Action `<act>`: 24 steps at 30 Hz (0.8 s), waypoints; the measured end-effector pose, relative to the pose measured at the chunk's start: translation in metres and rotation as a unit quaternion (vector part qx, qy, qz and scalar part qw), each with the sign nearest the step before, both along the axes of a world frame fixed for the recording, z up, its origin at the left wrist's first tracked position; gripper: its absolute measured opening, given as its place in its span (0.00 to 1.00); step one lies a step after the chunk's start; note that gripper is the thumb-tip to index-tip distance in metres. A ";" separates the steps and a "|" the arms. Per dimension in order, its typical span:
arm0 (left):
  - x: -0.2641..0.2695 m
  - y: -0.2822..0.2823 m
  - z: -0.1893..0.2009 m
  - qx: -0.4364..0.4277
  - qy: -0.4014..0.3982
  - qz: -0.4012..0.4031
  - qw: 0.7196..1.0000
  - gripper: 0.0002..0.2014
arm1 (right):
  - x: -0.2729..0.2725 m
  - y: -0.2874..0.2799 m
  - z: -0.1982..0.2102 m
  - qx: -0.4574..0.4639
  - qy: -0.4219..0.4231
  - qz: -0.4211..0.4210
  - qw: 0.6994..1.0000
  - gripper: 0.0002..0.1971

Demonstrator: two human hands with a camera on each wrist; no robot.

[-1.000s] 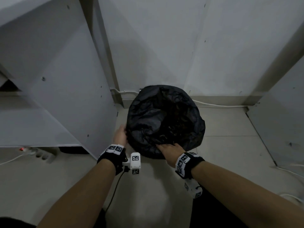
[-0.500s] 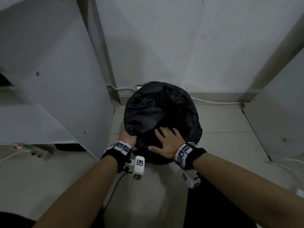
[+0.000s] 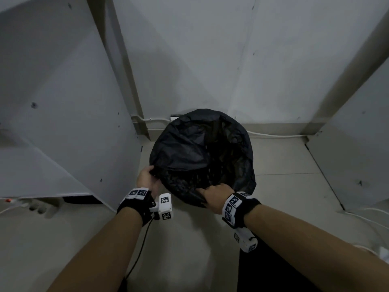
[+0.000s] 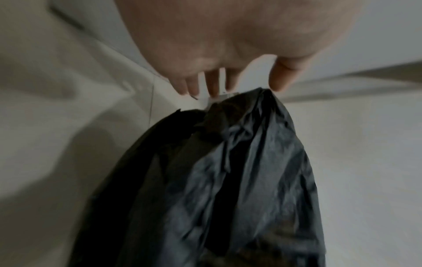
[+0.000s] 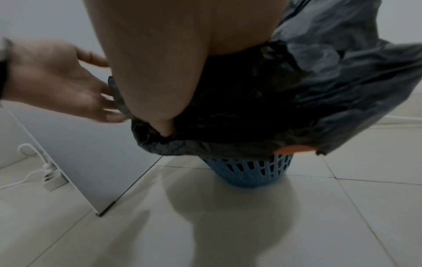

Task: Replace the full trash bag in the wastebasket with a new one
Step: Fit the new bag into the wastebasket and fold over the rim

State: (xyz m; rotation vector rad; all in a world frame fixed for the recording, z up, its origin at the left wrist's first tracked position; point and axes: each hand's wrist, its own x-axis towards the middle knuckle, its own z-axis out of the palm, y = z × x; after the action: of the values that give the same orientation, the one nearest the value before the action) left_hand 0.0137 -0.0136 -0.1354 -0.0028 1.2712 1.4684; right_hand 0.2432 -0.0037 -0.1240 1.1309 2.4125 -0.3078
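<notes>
A black trash bag (image 3: 189, 152) is draped over a blue lattice wastebasket (image 5: 248, 171) that stands on the tile floor by the wall. Its crumpled film (image 4: 239, 171) hangs down over most of the basket's side. My left hand (image 3: 152, 172) is at the bag's left rim with its fingers (image 4: 214, 86) straight and its thumb tip against the plastic. My right hand (image 3: 203, 191) is at the near rim, where its thumb (image 5: 164, 126) digs into the rolled edge and its fingers curl over the fold. An orange patch (image 5: 294, 150) shows under the bag's hem.
A white panel (image 3: 63, 123) stands close on the left and another (image 3: 357, 157) on the right. A power strip (image 5: 51, 173) with its cable lies on the floor at the left. A white cable (image 3: 273, 134) runs along the wall's foot behind the basket.
My right hand lay flat and spread on the bag; it has pulled back to the near rim and curled onto the edge. The left hand shifted out to the left rim.
</notes>
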 end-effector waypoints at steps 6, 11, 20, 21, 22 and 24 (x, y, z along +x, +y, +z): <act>0.014 -0.014 -0.006 -0.135 0.357 -0.116 0.917 0.33 | -0.016 -0.004 0.001 0.021 0.019 0.005 1.000 0.22; 0.052 -0.024 -0.013 -0.145 0.307 -0.230 0.912 0.17 | -0.032 -0.009 -0.001 -0.044 0.019 -0.051 0.998 0.38; 0.014 -0.001 -0.002 -0.140 0.392 -0.256 0.873 0.15 | 0.009 0.006 0.024 -0.111 -0.083 -0.048 0.989 0.60; 0.008 0.002 0.000 -0.135 0.405 -0.251 0.869 0.15 | 0.006 0.001 0.021 -0.098 -0.070 -0.027 0.992 0.54; 0.003 0.005 0.003 -0.126 0.413 -0.243 0.868 0.15 | 0.002 -0.004 0.019 -0.082 -0.051 -0.013 0.995 0.47; -0.002 0.007 0.008 -0.108 0.427 -0.230 0.868 0.20 | -0.005 -0.014 0.015 -0.049 -0.004 -0.008 0.999 0.31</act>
State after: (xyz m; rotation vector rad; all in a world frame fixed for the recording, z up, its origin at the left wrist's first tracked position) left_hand 0.0117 -0.0064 -0.1270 0.8311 1.9643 0.8956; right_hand 0.2380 -0.0179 -0.1092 1.1069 2.3552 -0.4230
